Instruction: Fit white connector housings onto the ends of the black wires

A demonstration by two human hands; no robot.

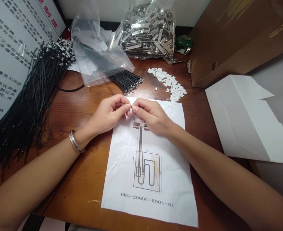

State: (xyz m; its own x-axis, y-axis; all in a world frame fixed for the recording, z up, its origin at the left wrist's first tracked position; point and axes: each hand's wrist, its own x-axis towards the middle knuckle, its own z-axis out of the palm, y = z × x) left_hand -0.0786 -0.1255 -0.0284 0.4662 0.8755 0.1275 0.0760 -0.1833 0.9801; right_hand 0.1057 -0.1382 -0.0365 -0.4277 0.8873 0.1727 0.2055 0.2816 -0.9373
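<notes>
My left hand (113,112) and my right hand (153,115) meet fingertip to fingertip above the top of a printed drawing sheet (122,160). Both are closed in a pinch. A thin black wire (109,87) runs down from the bundle behind into my left fingers. Something tiny shows where the fingertips meet; what my right fingers pinch is too small and covered to make out. Just beyond the hands lies a bundle of black wires (127,80) with metal-tipped ends, partly inside a clear plastic bag (102,61). Small white connector housings (169,81) are scattered at the back right.
A large bunch of black wires (28,96) with white ends leans on a printed board (8,45) at left. Behind stands a clear bag of metal strips (146,35), near a green roundish object (183,44). A brown box (228,38) and white carton (244,118) border the right.
</notes>
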